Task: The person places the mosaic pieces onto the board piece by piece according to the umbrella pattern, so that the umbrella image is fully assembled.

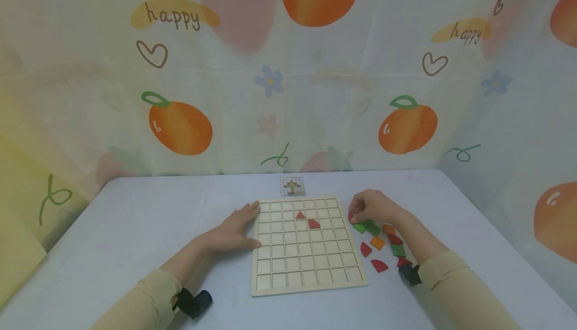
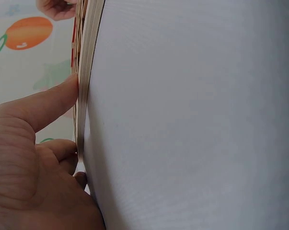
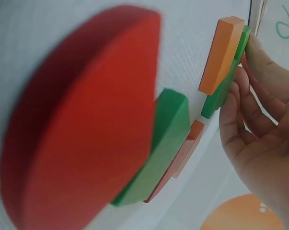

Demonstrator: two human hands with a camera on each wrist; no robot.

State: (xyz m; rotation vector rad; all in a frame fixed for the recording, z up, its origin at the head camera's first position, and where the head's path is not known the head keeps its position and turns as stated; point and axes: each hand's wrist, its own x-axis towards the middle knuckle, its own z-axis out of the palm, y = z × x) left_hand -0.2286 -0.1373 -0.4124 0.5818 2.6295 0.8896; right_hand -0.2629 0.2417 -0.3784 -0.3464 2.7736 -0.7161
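Note:
A pale wooden grid board [image 1: 306,262] lies flat on the table, with a red triangle [image 1: 300,215] and a red quarter-circle piece [image 1: 314,224] in its upper cells. My left hand [image 1: 232,230] rests at the board's left edge, fingers and thumb spread; the left wrist view shows the thumb [image 2: 58,98] touching the rim. Off the upper right side of the board, my right hand [image 1: 374,206] pinches a red piece [image 1: 351,217], mostly hidden by the fingertips. Right below those fingers lie green pieces [image 1: 372,228]; in the right wrist view the hand [image 3: 264,105] partly covers them.
Loose pieces lie right of the board: an orange square [image 1: 377,243], red quarter-circles [image 1: 379,266], a green square [image 1: 398,250] and others under the right forearm. A small picture card [image 1: 292,186] sits behind the board. A printed cloth [image 1: 315,119] hangs at the table's back.

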